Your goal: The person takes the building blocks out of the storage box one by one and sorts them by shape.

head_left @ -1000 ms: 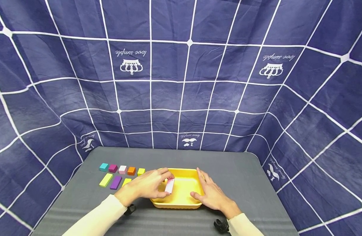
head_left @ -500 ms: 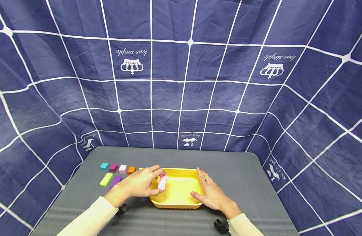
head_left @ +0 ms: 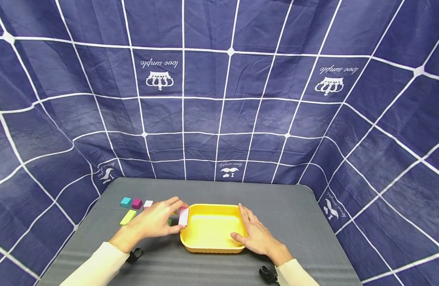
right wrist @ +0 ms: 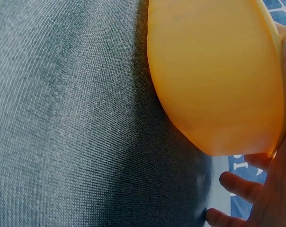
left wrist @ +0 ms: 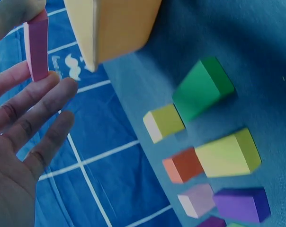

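In the head view, my left hand point(head_left: 148, 222) pinches a flat pink block point(head_left: 183, 217) between thumb and fingertips. It holds the block at the left rim of a yellow tray point(head_left: 214, 232). In the left wrist view the pink block point(left wrist: 37, 49) stands on end between thumb and index finger; the other fingers are spread. My right hand point(head_left: 259, 234) rests on the tray's right rim, its fingers fairly straight along the edge and its thumb over the inside. The right wrist view shows the tray's outer wall point(right wrist: 214, 75) against that hand. No block shows inside the tray.
Left of the tray, coloured blocks lie in two rows, partly hidden by the left hand: turquoise point(head_left: 125, 202), magenta point(head_left: 136, 203), and lime point(head_left: 128, 217) among them. The left wrist view shows green point(left wrist: 202, 90), orange point(left wrist: 183, 164) and purple point(left wrist: 242, 204) ones. A grid-patterned blue cloth point(head_left: 219, 99) surrounds the grey table point(head_left: 287, 214).
My left hand has moved left with the pink block, from over the tray's inside to its left rim. The right hand and the tray have stayed where they were.
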`<state>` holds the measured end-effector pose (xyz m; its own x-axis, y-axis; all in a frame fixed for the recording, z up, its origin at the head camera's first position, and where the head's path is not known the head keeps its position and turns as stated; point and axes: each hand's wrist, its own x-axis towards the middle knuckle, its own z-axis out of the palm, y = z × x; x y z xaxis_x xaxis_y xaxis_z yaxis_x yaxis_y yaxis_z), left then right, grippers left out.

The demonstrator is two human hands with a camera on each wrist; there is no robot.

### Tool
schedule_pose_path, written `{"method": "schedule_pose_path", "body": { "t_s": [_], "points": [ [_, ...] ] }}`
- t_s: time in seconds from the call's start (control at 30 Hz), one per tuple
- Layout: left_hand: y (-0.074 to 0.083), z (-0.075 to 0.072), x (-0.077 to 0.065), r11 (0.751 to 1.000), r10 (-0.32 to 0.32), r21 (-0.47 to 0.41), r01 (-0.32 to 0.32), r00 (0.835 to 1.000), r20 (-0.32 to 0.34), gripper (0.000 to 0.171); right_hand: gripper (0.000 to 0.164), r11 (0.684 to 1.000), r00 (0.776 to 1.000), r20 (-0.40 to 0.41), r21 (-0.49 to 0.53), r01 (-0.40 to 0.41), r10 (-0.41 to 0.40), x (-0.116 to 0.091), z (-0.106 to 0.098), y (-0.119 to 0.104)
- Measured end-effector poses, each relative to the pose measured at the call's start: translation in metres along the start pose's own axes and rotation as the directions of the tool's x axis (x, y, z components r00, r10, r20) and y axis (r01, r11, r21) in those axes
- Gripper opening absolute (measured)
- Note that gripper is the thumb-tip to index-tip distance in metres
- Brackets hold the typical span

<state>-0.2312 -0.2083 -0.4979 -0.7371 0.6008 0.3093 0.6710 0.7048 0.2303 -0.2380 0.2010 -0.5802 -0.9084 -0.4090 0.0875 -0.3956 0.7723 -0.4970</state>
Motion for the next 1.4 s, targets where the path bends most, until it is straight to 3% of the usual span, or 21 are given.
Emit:
{"method": "schedule_pose_path", "body": {
  "t_s": [0.23, 0.47, 0.67, 0.8, 0.93, 1.17, 1.4],
  "points": [
    [-0.015, -0.011, -0.009, 0.999, -0.019, 0.041, 0.020, 0.999, -0.044, 0.050, 0.111, 1.000, 1.000, 0.001, 0.005, -0.006, 0.006, -0.002, -0.001, -0.001],
    [-0.029, -0.019, -0.021, 1.000, -0.030, -0.009, 0.029, 0.996, -0.084, 0.051, 0.111, 1.000, 1.000, 0.003, -0.003, -0.011, 0.011, -0.002, -0.001, -0.001],
    [-0.039, -0.023, -0.028, 0.997, -0.056, 0.050, 0.062, 0.992, -0.116, 0.053, 0.111, 1.000, 1.000, -0.002, -0.005, -0.011, 0.011, -0.002, -0.001, 0.000],
    [-0.045, -0.028, -0.033, 0.997, -0.069, 0.011, 0.071, 0.991, -0.118, 0.051, 0.111, 1.000, 1.000, -0.006, -0.010, -0.006, 0.006, -0.001, -0.002, 0.000],
    [-0.053, -0.030, -0.038, 0.997, -0.077, -0.021, 0.075, 0.988, -0.131, 0.050, 0.111, 1.000, 1.000, -0.001, -0.007, -0.009, 0.009, -0.001, -0.001, -0.001],
    [-0.067, -0.028, -0.049, 0.997, -0.066, 0.026, 0.072, 0.980, -0.186, 0.054, 0.111, 1.000, 1.000, -0.002, -0.003, -0.005, 0.005, -0.002, -0.001, -0.002],
    [-0.083, -0.029, -0.058, 0.994, -0.096, 0.035, 0.105, 0.977, -0.189, 0.056, 0.111, 1.000, 1.000, -0.002, -0.018, -0.005, 0.005, -0.001, -0.002, -0.002]
  ]
}}
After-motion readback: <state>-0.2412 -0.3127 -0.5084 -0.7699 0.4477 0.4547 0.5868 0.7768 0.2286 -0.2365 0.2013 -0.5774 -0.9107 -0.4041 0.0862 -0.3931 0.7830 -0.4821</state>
